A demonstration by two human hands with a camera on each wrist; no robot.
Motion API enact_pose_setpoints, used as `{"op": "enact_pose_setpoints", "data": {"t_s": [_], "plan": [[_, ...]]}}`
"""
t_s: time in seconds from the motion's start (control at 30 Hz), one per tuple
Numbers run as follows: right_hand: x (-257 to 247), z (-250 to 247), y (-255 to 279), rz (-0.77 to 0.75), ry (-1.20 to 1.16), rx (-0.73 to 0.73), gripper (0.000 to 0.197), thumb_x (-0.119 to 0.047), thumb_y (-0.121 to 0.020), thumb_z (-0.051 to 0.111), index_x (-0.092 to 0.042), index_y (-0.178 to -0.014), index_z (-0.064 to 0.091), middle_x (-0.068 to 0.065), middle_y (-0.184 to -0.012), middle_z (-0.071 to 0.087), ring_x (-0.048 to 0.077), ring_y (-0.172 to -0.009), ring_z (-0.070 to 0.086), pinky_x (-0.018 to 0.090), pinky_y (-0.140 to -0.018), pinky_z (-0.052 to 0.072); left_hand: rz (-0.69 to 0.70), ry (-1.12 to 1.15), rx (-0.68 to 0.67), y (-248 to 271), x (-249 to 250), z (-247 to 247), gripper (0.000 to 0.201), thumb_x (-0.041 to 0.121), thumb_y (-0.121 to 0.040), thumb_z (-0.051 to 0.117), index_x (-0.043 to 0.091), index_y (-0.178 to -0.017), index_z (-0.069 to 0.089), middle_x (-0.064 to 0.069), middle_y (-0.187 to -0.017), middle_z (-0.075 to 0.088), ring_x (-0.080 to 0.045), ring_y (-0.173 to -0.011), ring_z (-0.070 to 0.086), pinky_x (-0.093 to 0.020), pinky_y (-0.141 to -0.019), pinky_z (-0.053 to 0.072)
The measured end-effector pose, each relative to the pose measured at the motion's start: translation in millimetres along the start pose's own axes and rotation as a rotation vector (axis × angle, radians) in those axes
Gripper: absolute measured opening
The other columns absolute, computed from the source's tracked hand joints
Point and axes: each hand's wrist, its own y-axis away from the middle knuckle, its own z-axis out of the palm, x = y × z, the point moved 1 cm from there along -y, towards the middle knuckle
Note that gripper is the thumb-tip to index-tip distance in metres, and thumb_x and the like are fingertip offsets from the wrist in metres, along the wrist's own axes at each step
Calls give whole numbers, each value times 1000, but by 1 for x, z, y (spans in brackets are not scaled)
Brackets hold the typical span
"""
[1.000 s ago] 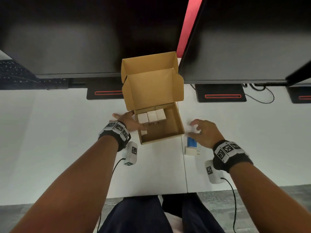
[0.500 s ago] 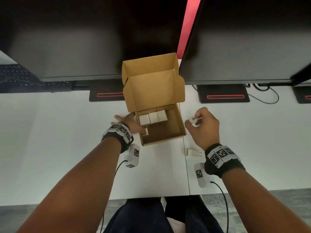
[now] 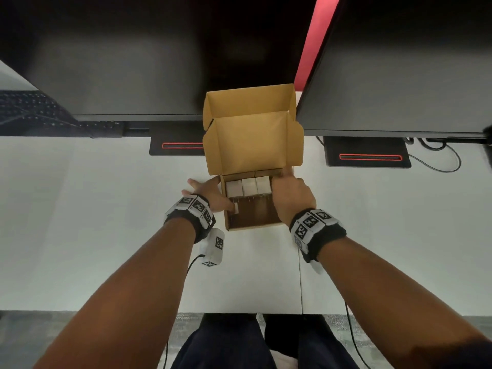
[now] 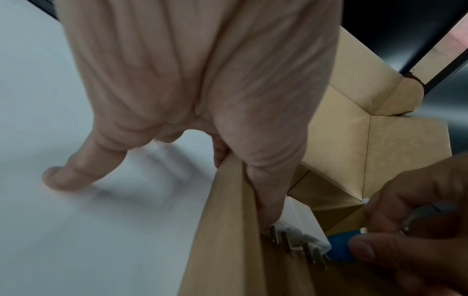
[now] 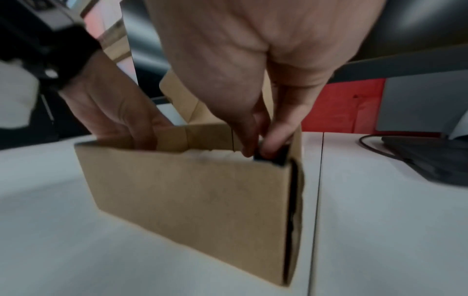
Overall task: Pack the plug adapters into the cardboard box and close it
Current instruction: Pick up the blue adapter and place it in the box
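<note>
The open cardboard box [image 3: 255, 227] stands on the white table with its lid [image 3: 250, 142] upright. Three white plug adapters [image 3: 249, 186] stand in a row along its back wall, prongs toward me. My left hand [image 3: 210, 195] pinches the box's left wall [image 4: 222, 230], thumb inside and fingers outside. My right hand [image 3: 290, 195] reaches into the back right corner, beside the row. It pinches a blue plug adapter [image 4: 340, 249] between thumb and fingers; the right wrist view shows this adapter [image 5: 274, 159] just below the rim, against the right wall of the box [image 5: 192, 196].
Two dark monitors hang over the back of the table on black stands [image 3: 175, 146] [image 3: 367, 155]. A cable [image 3: 436, 158] loops at the right stand. A keyboard [image 3: 29, 107] lies far left. A seam [image 3: 300, 275] runs down the table to its front edge [image 3: 239, 312].
My right hand picked the blue adapter off the table right of the box, raised it, and carried it left into the box's back right corner. The left hand kept its hold on the left wall.
</note>
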Motion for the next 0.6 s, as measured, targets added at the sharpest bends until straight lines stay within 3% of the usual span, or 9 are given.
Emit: {"op": "enact_pose_setpoints", "data": {"t_s": [0.17,0.37,0.53,0.6], "plan": [[-4,3,-4,-67,93,-67,14,-3,-96,58,-2,-107,66,19,-122,55,37,-93,67,44,-79,59,9,-19,-5,8,2,-2,107,43,-77,86,39,-162,22,-26,-171,-13,-61,-154,7,-63,-123,29],[-4,12,-7,-130,49,-124,15,-8,-97,60,-3,-109,67,17,-112,63,35,-96,68,43,-84,60,27,-9,-13,8,3,-3,104,41,-76,86,42,-160,24,-27,-171,-15,-62,-154,4,-63,-124,26],[7,0,-10,-139,-187,-59,14,-6,-96,53,-6,-96,67,14,-98,67,31,-90,68,37,-79,57,31,5,-10,5,0,-2,106,39,-75,87,42,-160,23,-26,-171,-15,-61,-154,3,-64,-123,27],[24,-6,-8,-124,-374,40,11,-12,-95,59,-10,-91,69,6,-89,69,21,-80,65,31,-76,56,35,-5,6,4,-2,-2,108,40,-75,87,40,-161,23,-26,-171,-10,-60,-154,7,-63,-122,30]]}}
